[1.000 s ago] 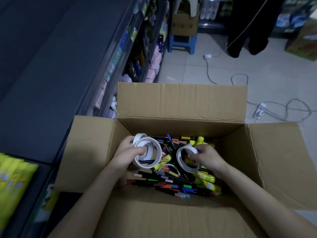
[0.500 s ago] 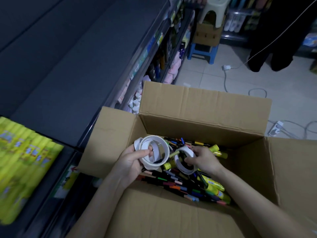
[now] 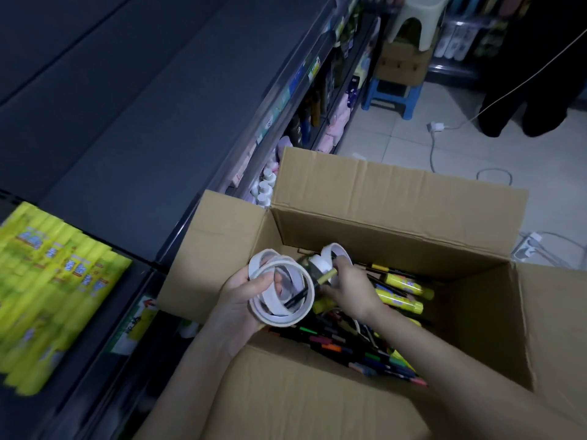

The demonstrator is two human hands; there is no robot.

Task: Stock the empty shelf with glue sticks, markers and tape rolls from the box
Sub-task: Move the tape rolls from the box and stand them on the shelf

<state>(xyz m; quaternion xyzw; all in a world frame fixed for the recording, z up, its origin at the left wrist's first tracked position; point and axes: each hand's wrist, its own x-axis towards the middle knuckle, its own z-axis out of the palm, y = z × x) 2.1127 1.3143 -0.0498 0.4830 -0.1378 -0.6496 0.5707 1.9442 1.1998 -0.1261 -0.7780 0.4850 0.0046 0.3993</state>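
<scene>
Since 1 second ago both hands have risen from the box [image 3: 397, 198]. The left hand [image 3: 244, 296] fingers curl through stacked tape rolls [image 3: 282, 296]; the right hand [image 3: 349, 287] apparently pinches another roll [image 3: 320, 263], shelf-bound.

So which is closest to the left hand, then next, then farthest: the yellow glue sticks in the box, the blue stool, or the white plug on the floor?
From the left hand:
1. Yellow glue sticks, in the box, to its right.
2. White plug, on the floor beyond the box.
3. Blue stool, farther up the aisle, by the shelves.
</scene>
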